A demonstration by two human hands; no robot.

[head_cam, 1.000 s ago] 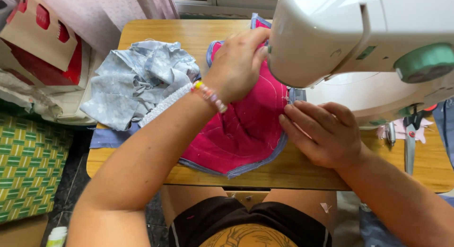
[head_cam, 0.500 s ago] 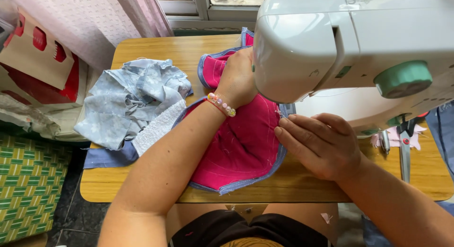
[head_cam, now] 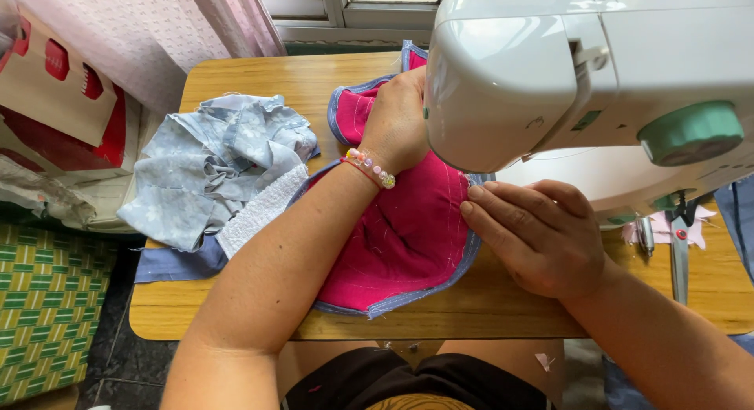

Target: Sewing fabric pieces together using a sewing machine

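A pink quilted fabric piece [head_cam: 408, 237] with a blue denim edge lies on the wooden table [head_cam: 259, 80] under the white sewing machine [head_cam: 597, 88]. My left hand [head_cam: 397, 123], with a bead bracelet on its wrist, presses down on the pink piece just left of the machine head; its fingertips are hidden behind the machine. On the piece's right edge rests my right hand [head_cam: 538, 233], fingers flat and pointing left. The needle area is hidden by the machine head.
A heap of light blue fabric [head_cam: 216, 166] with a white textured strip lies at the table's left. Scissors [head_cam: 679, 237] and small pink scraps sit right of the machine. A red and white bag [head_cam: 63, 119] and a green woven mat [head_cam: 47, 300] are off the left edge.
The view has shifted so the table sits lower and closer. Both hands stay on the pink piece, which has slid a little farther under the machine.
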